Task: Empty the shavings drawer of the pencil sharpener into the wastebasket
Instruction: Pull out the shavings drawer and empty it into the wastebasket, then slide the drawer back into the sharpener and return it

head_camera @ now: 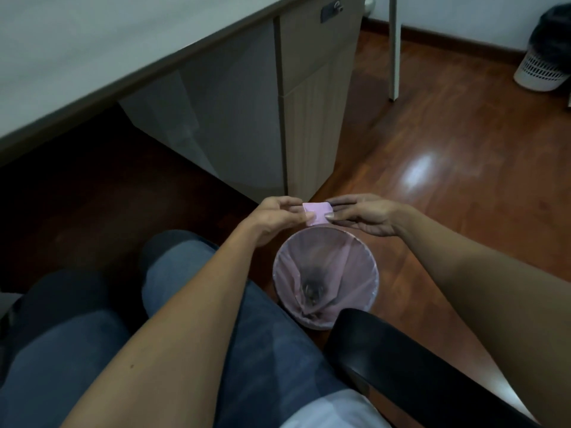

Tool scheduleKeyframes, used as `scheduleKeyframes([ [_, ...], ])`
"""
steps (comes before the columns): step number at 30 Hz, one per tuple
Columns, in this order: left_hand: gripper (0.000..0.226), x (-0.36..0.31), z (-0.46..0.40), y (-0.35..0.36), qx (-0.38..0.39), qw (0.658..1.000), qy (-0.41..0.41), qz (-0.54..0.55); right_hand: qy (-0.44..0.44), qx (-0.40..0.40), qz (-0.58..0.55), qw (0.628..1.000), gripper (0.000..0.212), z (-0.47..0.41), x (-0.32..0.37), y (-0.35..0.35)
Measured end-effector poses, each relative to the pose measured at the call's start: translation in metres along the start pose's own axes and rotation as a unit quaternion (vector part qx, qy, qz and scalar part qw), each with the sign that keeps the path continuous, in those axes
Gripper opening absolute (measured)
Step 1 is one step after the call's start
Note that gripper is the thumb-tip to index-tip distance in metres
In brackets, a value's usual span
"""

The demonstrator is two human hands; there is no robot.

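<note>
A small pink shavings drawer (317, 213) is held in the air just beyond the far rim of a round wastebasket (372, 279) lined with a pink bag. Dark shavings lie at the bottom of the bag. My left hand (275, 219) pinches the drawer's left end with thumb and fingers. My right hand (364, 214) holds its right end, thumb on the front and fingers stretched flat behind. The pencil sharpener itself is not in view.
A grey desk top (92, 57) and a wooden drawer cabinet (312, 97) stand ahead. My jeans-clad legs (191, 304) are at the lower left, a black chair armrest (411, 359) beside the basket. A white bin (540, 63) stands far right on the wooden floor.
</note>
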State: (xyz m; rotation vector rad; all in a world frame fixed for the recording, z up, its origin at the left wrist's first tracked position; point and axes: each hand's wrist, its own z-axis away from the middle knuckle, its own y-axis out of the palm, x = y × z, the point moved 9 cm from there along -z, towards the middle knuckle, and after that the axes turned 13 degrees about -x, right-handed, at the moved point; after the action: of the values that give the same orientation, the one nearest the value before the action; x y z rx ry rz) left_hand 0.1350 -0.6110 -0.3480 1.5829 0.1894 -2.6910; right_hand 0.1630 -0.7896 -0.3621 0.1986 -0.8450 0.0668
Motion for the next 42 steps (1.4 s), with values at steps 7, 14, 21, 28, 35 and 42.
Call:
scheduleKeyframes([
  [7,0.061,-0.066,0.017,-0.013,-0.001,0.993,0.120,-0.013,-0.127,0.006,-0.006,0.992,0.058,0.021,0.058,0.019],
  [14,0.058,-0.148,0.046,-0.026,-0.009,0.974,0.221,-0.057,-0.207,0.025,-0.009,0.978,0.059,0.053,0.128,0.032],
  [21,0.061,-0.255,0.088,-0.052,-0.031,0.946,0.309,-0.093,-0.293,0.055,-0.017,0.954,0.058,0.112,0.229,0.061],
  [28,0.058,-0.328,0.131,-0.098,-0.062,0.931,0.354,-0.059,-0.341,0.102,-0.016,0.934,0.050,0.165,0.302,0.113],
  [35,0.056,-0.365,0.188,-0.190,-0.139,0.913,0.379,-0.065,-0.376,0.180,0.023,0.909,0.047,0.202,0.346,0.222],
  [42,0.045,-0.357,0.252,-0.312,-0.234,0.894,0.374,-0.077,-0.375,0.268,0.076,0.884,0.056,0.224,0.347,0.363],
])
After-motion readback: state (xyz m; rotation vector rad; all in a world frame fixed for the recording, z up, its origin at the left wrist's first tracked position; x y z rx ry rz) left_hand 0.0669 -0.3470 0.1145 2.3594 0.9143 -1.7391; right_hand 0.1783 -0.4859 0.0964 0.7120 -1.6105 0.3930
